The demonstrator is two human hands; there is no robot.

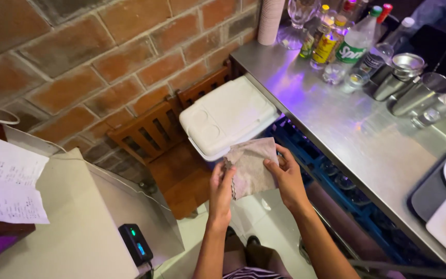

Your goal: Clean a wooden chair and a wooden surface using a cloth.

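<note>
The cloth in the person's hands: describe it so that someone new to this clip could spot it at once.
Start at the long steel counter on the right, then drop to the white cooler box on the wooden chair beside it. Just in front of the cooler, the left hand and right hand pinch a cloth. It is the only soft, crumpled, grey-beige thing there, with a ragged edge.

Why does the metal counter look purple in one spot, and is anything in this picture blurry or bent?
Head view: a coloured light glares purple on the steel counter near the bottles; the cloth held by the left hand and right hand is sharp; the wide lens bows the counter edge; the far right corner falls dark.
</note>
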